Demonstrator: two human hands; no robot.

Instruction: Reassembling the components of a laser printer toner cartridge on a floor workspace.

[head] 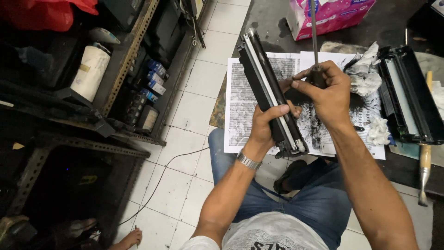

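While the left hand (270, 121) wraps around a long black toner cartridge (270, 92) held at a slant in the middle of the frame, the right hand (329, 89) is closed in a fist around the dark handle of a screwdriver (314, 41), whose thin shaft runs up toward the top edge. The tool's tip lies behind the fingers, so where it meets the cartridge cannot be made out. A metal wristwatch (249, 160) sits on the left wrist.

Beneath the hands, printed paper sheets (240, 99) smeared with black powder cover the dark table (270, 18). Crumpled, soiled tissues (365, 69) lie right of the hands, with a smaller white wad (379, 132) lower down. At the right edge rests a second open cartridge housing (407, 95), and below it a wooden-handled tool (424, 162). A pink tissue packet (330, 16) is cut off at the top.

On the left, a metal shelf rack (125, 55) holds small boxes (155, 81) and a cream roll (90, 69); its lower part is too dark to read. A thin cable (162, 173) crosses the white floor tiles (194, 106).
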